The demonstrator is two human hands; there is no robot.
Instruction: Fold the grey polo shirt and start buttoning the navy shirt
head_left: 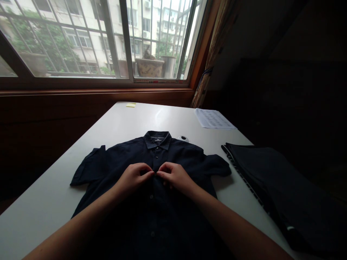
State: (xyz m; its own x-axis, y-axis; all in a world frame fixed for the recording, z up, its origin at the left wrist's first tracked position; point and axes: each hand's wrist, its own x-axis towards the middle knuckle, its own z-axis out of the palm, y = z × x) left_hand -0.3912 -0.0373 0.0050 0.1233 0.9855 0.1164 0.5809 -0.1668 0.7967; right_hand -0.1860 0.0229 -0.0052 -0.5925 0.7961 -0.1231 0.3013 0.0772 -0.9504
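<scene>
A dark navy short-sleeved shirt (pixel 119 155) lies front up on the white table, its collar (pixel 157 140) pointing away from me. Down its middle runs a placket with small buttons, among them one below the collar (pixel 156 157) and one nearer me (pixel 151 196). My left hand (pixel 138 175) and my right hand (pixel 173 176) meet at the chest part of the placket. Each has thumb and forefinger pinched together on the shirt front. A button between the fingertips, if any, is too small and dark to make out.
Dark folded clothing (pixel 271 180) lies along the right table edge. A printed sheet (pixel 215 119), a yellow sticky note (pixel 131 105) and a small white round object (pixel 183 138) rest on the white table (pixel 89 139). Beyond stand a barred window (pixel 127 43) and a curtain (pixel 208 68).
</scene>
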